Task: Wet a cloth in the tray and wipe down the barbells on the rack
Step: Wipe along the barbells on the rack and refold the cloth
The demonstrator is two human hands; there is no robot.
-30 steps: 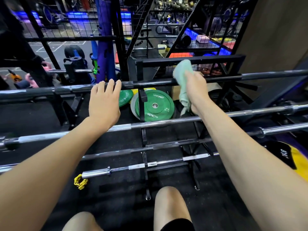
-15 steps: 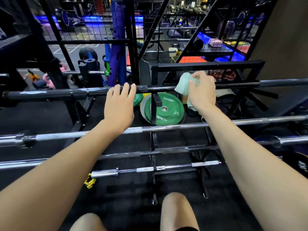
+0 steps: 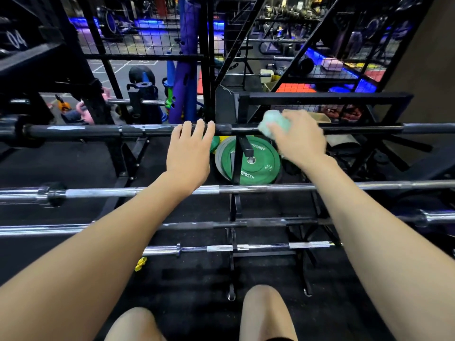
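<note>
A black barbell (image 3: 98, 131) lies across the top of the black rack (image 3: 236, 166). My left hand (image 3: 189, 148) rests on it near the middle, fingers hooked over the bar. My right hand (image 3: 299, 139) grips a bunched pale green cloth (image 3: 273, 123) and presses it onto the same bar just right of the rack's upright. Below lie a chrome barbell (image 3: 369, 185), a darker barbell (image 3: 73, 228) and a short chrome bar (image 3: 246, 247). No tray is in view.
Green weight plates (image 3: 253, 166) lean behind the rack. A yellow collar clip (image 3: 140, 263) lies on the black floor. A wire-mesh fence (image 3: 147, 28) and black steel frames stand beyond. My knees (image 3: 266, 313) are at the bottom edge.
My right hand has slid the cloth leftward along the top bar toward the rack's upright and bunched it tighter. My left hand stays on the bar.
</note>
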